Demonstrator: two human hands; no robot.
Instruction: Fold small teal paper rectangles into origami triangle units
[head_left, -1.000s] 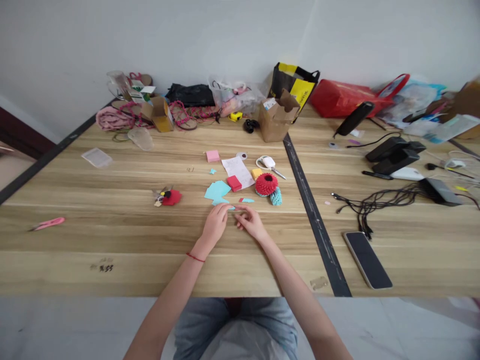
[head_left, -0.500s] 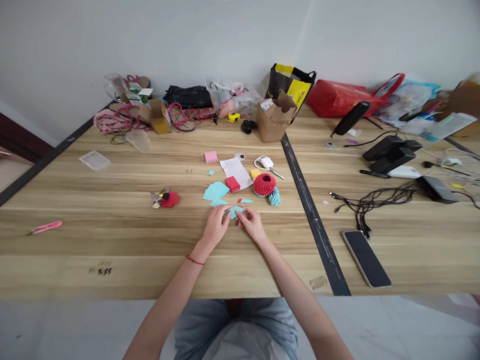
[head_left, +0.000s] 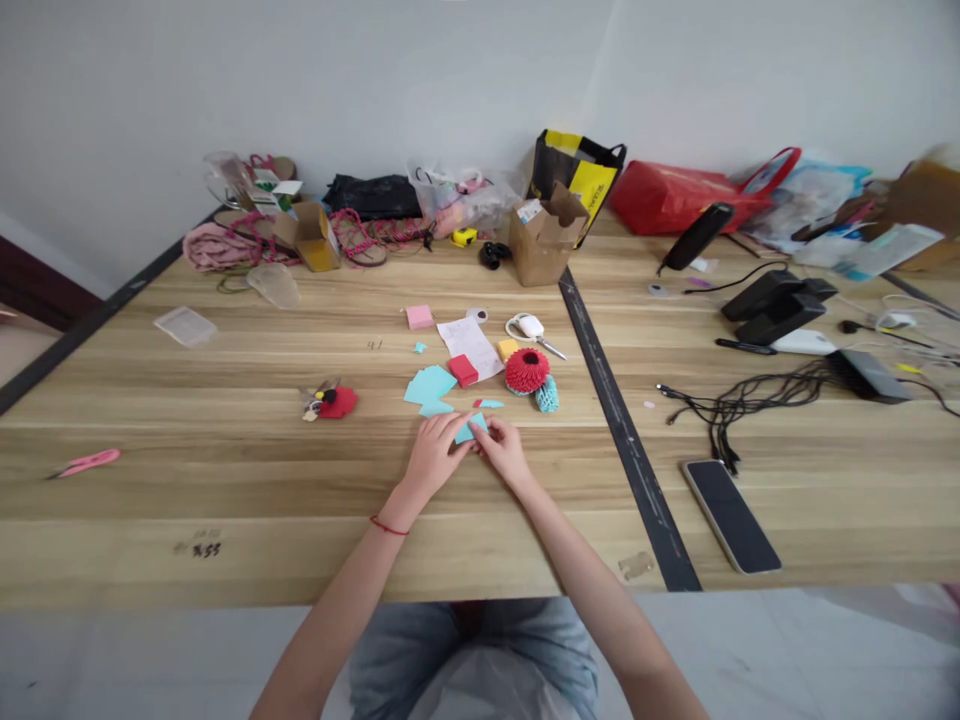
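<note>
Between my two hands is a small piece of light blue paper (head_left: 471, 429) near the front middle of the table. My left hand (head_left: 435, 447) grips its left side, a red string round that wrist. The fingers of my right hand (head_left: 502, 447) pinch its right side. Just beyond lie more light blue paper sheets (head_left: 430, 384). Past my right hand stand a red folded-paper piece (head_left: 527, 371) and a light blue folded-paper piece (head_left: 547, 394). A small red and blue folded strip (head_left: 488, 404) lies in front of them.
Beyond my hands are a red paper stack (head_left: 463, 371), a written sheet (head_left: 469, 340), a pink pad (head_left: 419, 317) and scissors (head_left: 553, 348). A phone (head_left: 731, 516) and black cables (head_left: 739, 400) lie to the right. Pink snips (head_left: 86, 463) are far left; a cardboard box (head_left: 541, 245) stands behind.
The blue paper between my hands has turned and now shows a squarer, flatter face. My left hand has moved slightly towards me. The view has shifted a little.
</note>
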